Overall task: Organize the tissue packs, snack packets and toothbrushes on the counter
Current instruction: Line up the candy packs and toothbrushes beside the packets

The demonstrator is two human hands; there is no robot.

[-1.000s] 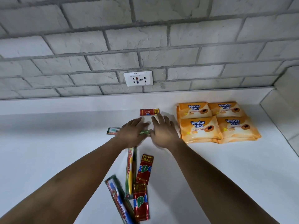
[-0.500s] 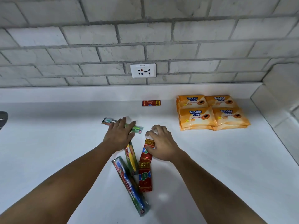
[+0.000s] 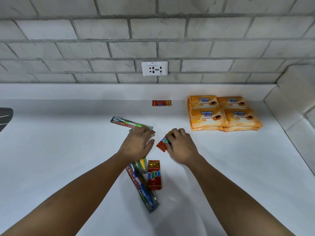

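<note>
Snack packet (image 3: pixel 162 144) now clamped in grip of right hand (image 3: pixel 181 147), parted from second packet (image 3: pixel 154 174); left hand (image 3: pixel 138 144) stays flat.

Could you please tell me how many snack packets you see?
3: one packet by the wall, one in the right hand, one beside the blue toothbrush; the left hand could hide more.

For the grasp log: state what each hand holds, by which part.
Right hand grips a red snack packet by its right side. Left hand grips nothing; its fingers touch the green toothbrush pack.
</note>
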